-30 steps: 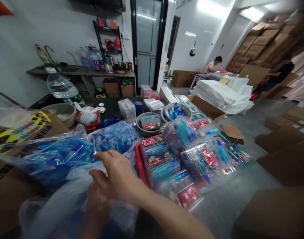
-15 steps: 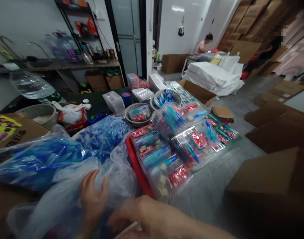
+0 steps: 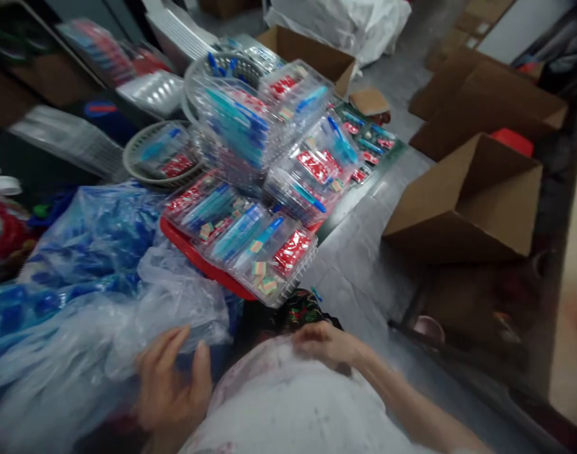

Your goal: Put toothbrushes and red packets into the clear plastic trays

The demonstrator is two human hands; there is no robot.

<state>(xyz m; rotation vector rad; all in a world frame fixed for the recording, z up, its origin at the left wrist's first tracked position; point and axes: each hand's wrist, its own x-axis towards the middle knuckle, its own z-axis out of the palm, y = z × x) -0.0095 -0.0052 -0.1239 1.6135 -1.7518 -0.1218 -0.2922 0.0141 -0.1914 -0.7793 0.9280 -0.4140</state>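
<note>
My left hand (image 3: pixel 172 384) is open, fingers and thumb apart, over the edge of a clear plastic bag (image 3: pixel 174 302); nothing shows in its grasp. At the hem of the white shirt (image 3: pixel 288 403) is my right hand (image 3: pixel 328 343), its fingers curled and slightly blurred; what they hold, if anything, is hidden. Beyond both hands, a red tray (image 3: pixel 212 268) carries clear plastic packs (image 3: pixel 273 258) with blue pens, red-and-white pieces and small striped blocks. More filled packs (image 3: pixel 311 164) are stacked behind. To the left, a bag of blue pens (image 3: pixel 99 221) lies beside the clear bag.
A grey basket (image 3: pixel 132 154) holds one filled pack, and another basket (image 3: pixel 191 82) holds blue pens. An open cardboard box (image 3: pixel 430 208) stands to the right, with more cardboard (image 3: pixel 487 94) behind. Empty clear trays (image 3: pixel 75 142) lie at the left.
The view has swung down and to the right. My right hand has moved away from the left hand to the shirt's hem. My left hand stays open by the bag.
</note>
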